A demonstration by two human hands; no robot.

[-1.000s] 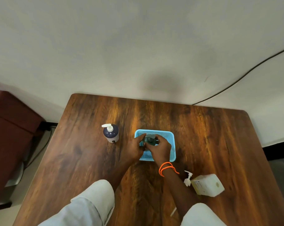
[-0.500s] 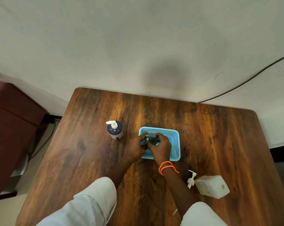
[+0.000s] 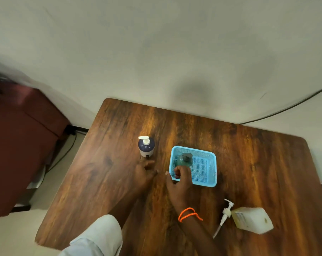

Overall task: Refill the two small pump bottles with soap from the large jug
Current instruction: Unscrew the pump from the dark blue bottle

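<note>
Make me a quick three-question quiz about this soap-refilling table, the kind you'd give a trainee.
1. True or false: the green bottle stands inside the blue basket.
2. Which hand is nearer the dark pump bottle: A) left hand, B) right hand?
3. Fill in: the loose white pump lies on the table beside the ____.

Key: 1 true. 2 A. 3 large jug, lying on its side near the table's right front corner.
</note>
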